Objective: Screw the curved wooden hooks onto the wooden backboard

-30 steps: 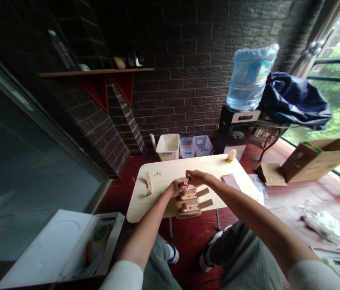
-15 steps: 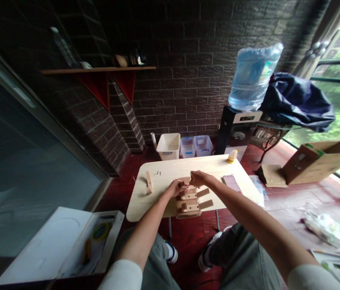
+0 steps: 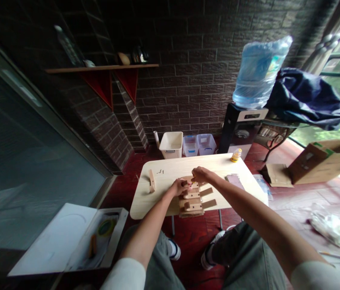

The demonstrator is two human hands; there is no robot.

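A light wooden assembly (image 3: 191,206) of slats and shaped blocks with dark holes lies at the near edge of the table. My left hand (image 3: 180,187) holds a wooden block at its far end, fingers closed around the side. Just above and to the right, my right hand (image 3: 200,175) is closed in a pinch over the same end; whatever is in its fingers is too small to make out. Two wooden arms (image 3: 208,204) stick out to the right of the assembly. A loose wooden piece (image 3: 152,181) and several small dark screw-like parts (image 3: 160,172) lie to the left.
On the pale table (image 3: 145,205) are a yellow-capped bottle (image 3: 235,155) and a flat pinkish object (image 3: 235,181). Behind it stand plastic bins (image 3: 171,146) and a water dispenser (image 3: 239,129). An open white box (image 3: 106,237) is at left, a cardboard box (image 3: 314,163) at right.
The whole view has shifted slightly, so the scene sits a little further right. Both hands stay at the far end of the assembly, the right hand slightly turned.
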